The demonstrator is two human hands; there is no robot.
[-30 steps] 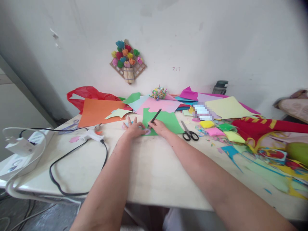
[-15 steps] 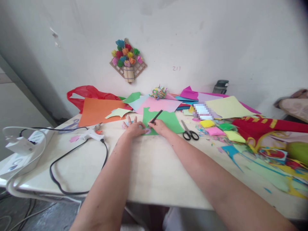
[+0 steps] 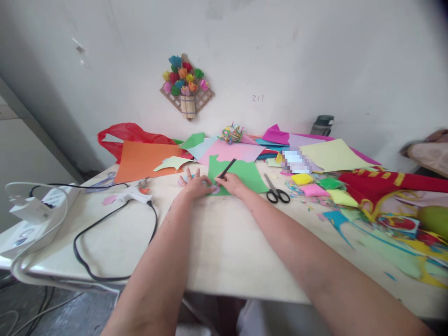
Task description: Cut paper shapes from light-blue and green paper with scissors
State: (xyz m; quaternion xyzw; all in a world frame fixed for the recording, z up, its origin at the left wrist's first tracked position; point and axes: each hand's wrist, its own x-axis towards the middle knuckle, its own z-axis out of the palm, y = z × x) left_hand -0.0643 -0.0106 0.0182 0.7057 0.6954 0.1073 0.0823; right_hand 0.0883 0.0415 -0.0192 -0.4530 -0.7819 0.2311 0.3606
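Your right hand (image 3: 234,184) keeps a closed grip on the black pen (image 3: 227,167), tip on the green paper (image 3: 247,175) lying on the desk (image 3: 217,242). Your open left hand (image 3: 193,185) pins the sheet, which is probably light and floppy, so press flat beside the tip.

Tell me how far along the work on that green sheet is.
Done: the green sheet already has pieces cut from its top edge. In hand: the left hand presses flat at the sheet's corner while the right hand holds a black pencil, tip down by a small pink piece. Left: probably cutting; the scissors and glue gun lie untouched.
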